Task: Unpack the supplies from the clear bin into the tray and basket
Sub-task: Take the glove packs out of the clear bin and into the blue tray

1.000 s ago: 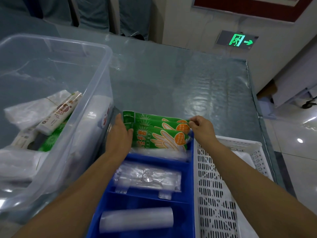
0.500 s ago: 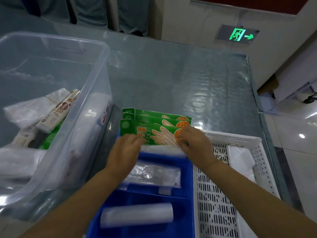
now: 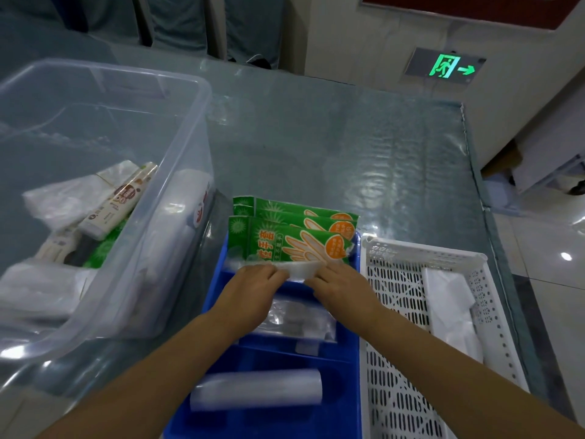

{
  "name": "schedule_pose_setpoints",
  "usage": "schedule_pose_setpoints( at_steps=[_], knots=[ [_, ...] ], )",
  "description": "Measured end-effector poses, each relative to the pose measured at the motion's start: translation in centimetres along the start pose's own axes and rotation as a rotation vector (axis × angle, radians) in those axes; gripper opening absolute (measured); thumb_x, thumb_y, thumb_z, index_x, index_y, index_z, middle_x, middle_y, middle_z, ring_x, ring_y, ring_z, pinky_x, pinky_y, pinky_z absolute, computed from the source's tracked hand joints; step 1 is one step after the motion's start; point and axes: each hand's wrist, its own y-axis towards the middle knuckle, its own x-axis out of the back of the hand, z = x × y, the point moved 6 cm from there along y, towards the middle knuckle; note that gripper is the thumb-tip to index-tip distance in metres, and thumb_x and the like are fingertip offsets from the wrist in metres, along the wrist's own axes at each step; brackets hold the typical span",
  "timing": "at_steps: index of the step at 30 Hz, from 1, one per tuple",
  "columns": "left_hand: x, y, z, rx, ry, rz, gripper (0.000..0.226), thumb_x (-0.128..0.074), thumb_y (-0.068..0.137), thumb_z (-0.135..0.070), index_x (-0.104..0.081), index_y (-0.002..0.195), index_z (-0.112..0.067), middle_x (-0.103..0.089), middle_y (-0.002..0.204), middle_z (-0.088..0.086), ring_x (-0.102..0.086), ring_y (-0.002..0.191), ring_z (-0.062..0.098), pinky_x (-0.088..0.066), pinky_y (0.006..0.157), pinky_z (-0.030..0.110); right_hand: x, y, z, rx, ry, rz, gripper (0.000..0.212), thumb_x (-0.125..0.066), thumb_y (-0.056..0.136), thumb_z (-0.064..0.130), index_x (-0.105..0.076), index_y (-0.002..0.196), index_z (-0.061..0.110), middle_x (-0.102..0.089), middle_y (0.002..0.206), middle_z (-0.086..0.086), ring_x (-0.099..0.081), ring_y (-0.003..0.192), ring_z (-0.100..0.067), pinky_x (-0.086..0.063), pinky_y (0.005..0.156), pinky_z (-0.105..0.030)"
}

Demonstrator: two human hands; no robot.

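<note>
Presently, both hands work at the far compartment of the blue tray. Left hand and right hand each pinch an edge of a clear plastic packet lying across the divider, in front of three green glove packs standing upright on edge. The middle compartment holds a clear packet; the near one a plastic roll. The clear bin, left of the tray, contains wrapped supplies. The white basket, touching the tray's right side, holds a white bag. All stand on the tabletop.
</note>
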Motion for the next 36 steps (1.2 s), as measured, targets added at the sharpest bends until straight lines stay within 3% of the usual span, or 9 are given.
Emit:
schedule_pose_setpoints(
  at_steps=[5, 10, 14, 16, 19, 23, 27, 32, 36],
  knots=[
    [-0.2, 0.1, 0.4, 0.034, 0.123, 0.043, 0.026, -0.075, 0.061, -0.008, -0.065, 0.082, -0.019, -0.070, 0.080, -0.002, -0.065, 0.075, 0.021, -0.050, 0.071, 0.033, -0.5, 0.0, -1.0, -0.180, 0.038, 0.195, 0.025, -0.051, 0.091, 0.030, -0.065, 0.107, 0.017, -0.068, 0.109, -0.004, -0.059, 0.101, -0.023, -0.044, 0.089, -0.036],
    [0.0, 0.2, 1.3, 0.126, 0.255, 0.055, 0.021, -0.081, 0.053, -0.013, -0.068, 0.069, -0.016, -0.061, 0.073, 0.003, -0.058, 0.071, 0.023, -0.048, 0.061, 0.035, 0.4, -0.5, -0.7, -0.161, -0.126, 0.098, 0.017, -0.080, 0.067, 0.032, -0.074, 0.075, 0.018, -0.064, 0.071, 0.001, -0.057, 0.069, -0.018, -0.048, 0.060, -0.032],
    [-0.7, 0.2, 1.6, 0.151, 0.235, 0.155, 0.023, -0.054, 0.087, -0.018, -0.061, 0.109, -0.015, -0.061, 0.108, 0.004, -0.054, 0.099, 0.023, -0.042, 0.082, 0.035, 0.5, -0.8, -0.4, -0.172, -0.105, 0.077, 0.035, -0.089, 0.046, 0.014, -0.069, 0.074, 0.020, -0.064, 0.063, 0.001, -0.059, 0.057, -0.016, -0.047, 0.050, -0.025],
    [-1.2, 0.0, 2.0, 0.208, 0.212, 0.214, 0.031, -0.046, 0.092, -0.019, -0.052, 0.122, -0.016, -0.059, 0.121, 0.003, -0.054, 0.109, 0.022, -0.040, 0.091, 0.034, 0.7, -0.8, -0.7, -0.224, -0.107, 0.080, 0.040, -0.090, 0.039, 0.013, -0.065, 0.069, 0.022, -0.060, 0.053, 0.003, -0.054, 0.044, -0.014, -0.037, 0.041, -0.020],
    [-0.8, -0.2, 1.8, 0.242, 0.239, 0.239, 0.030, -0.049, 0.089, -0.015, -0.051, 0.119, -0.016, -0.062, 0.119, 0.003, -0.057, 0.106, 0.023, -0.038, 0.091, 0.034, 0.4, -0.5, -0.6, -0.205, -0.152, 0.120, 0.035, -0.091, 0.038, 0.020, -0.061, 0.058, 0.025, -0.057, 0.045, 0.003, -0.050, 0.037, -0.013, -0.037, 0.041, -0.020],
    [1.4, -0.4, 0.7, 0.228, 0.385, 0.244, 0.024, -0.050, 0.085, -0.007, -0.055, 0.106, -0.015, -0.062, 0.109, 0.004, -0.056, 0.102, 0.024, -0.038, 0.087, 0.033, 1.4, -0.8, -0.4, -0.177, -0.213, 0.065, 0.023, -0.088, 0.050, 0.024, -0.067, 0.058, 0.020, -0.061, 0.054, 0.003, -0.056, 0.049, -0.015, -0.044, 0.046, -0.025],
    [6.2, -1.3, -1.2, 0.185, 0.381, 0.155, 0.020, -0.055, 0.080, -0.003, -0.059, 0.095, -0.015, -0.067, 0.097, 0.005, -0.060, 0.092, 0.025, -0.041, 0.079, 0.032, 5.4, -0.1, 1.1, -0.148, -0.176, -0.120, 0.012, -0.081, 0.067, 0.021, -0.069, 0.064, 0.016, -0.063, 0.058, -0.002, -0.057, 0.048, -0.018, -0.044, 0.046, -0.025],
    [16.4, -4.1, -1.9, 0.067, 0.392, -0.099, 0.029, -0.078, 0.041, -0.008, -0.056, 0.056, -0.019, -0.058, 0.049, 0.001, -0.056, 0.045, 0.023, -0.042, 0.050, 0.027, 12.5, 3.3, 5.0, -0.123, -0.013, -0.403, 0.025, -0.053, 0.088, 0.029, -0.068, 0.070, 0.020, -0.066, 0.060, 0.002, -0.057, 0.047, -0.017, -0.044, 0.043, -0.026],
    [23.4, -8.1, 3.5, 0.137, 0.448, -0.314, 0.010, -0.077, 0.065, -0.016, -0.067, 0.067, -0.018, -0.067, 0.059, 0.003, -0.061, 0.051, 0.025, -0.046, 0.052, 0.030, 17.1, 7.4, 10.2, -0.030, 0.070, -0.570, 0.025, -0.055, 0.089, 0.027, -0.069, 0.071, 0.017, -0.063, 0.058, 0.001, -0.055, 0.047, -0.019, -0.045, 0.043, -0.031]
  ],
)
